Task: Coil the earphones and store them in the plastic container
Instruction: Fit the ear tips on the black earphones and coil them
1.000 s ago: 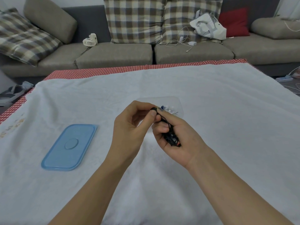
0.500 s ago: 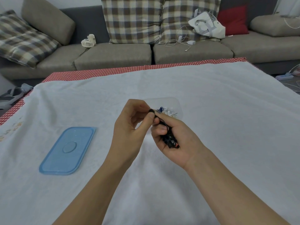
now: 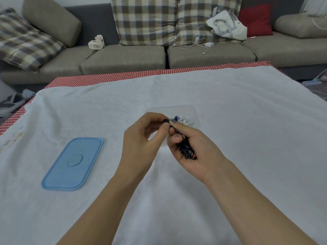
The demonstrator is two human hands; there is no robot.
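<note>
Barely changed from a second ago: black earphones (image 3: 185, 149) bunched in right hand (image 3: 194, 149), left hand (image 3: 141, 147) fingers pinching an earbud, above open plastic container (image 3: 194, 112). Coiling nearly finished.

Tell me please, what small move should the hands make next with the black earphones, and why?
Probably tuck the loose end into the bundle. The right hand holds the black earphones bunched, the left hand pinches one earbud still outside it, and the clear container sits open just behind, its blue lid aside.
</note>
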